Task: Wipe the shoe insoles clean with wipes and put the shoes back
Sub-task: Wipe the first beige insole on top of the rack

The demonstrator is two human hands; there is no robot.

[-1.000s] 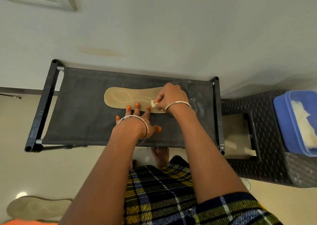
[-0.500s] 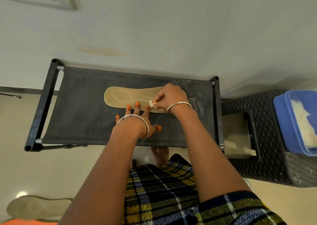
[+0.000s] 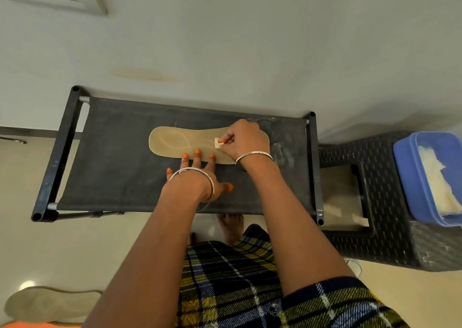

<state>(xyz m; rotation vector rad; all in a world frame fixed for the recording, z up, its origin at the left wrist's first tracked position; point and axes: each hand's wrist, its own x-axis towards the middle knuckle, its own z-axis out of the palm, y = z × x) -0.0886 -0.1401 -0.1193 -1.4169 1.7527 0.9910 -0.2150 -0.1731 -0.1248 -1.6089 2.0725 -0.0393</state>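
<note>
Head view: a tan insole (image 3: 180, 142) lies flat on the black fabric top of a rack (image 3: 112, 165), lengthwise along the far edge and somewhat toward the right end. Its broad, rounded end points to the left. The surface is a dull yellowish beige with pale curving lines traced across it and a thin darker rim.

The left hand (image 3: 197, 175) is spread flat on the fabric, fingers straight; three orange-nailed fingertips press the insole's near edge while the thumb lies apart on the fabric. The right hand (image 3: 246, 140) covers the insole's right end, fingers curled, and pinches a small white wipe (image 3: 218, 143) against the surface — only a folded corner of it shows.

Beyond the rack's right edge stands a dark woven stool (image 3: 390, 240) that carries an open blue tub (image 3: 410, 177) with pale sheets inside. A second insole (image 3: 50, 302) lies on the floor at the lower left, well apart from the rack — greyer in tone.
</note>
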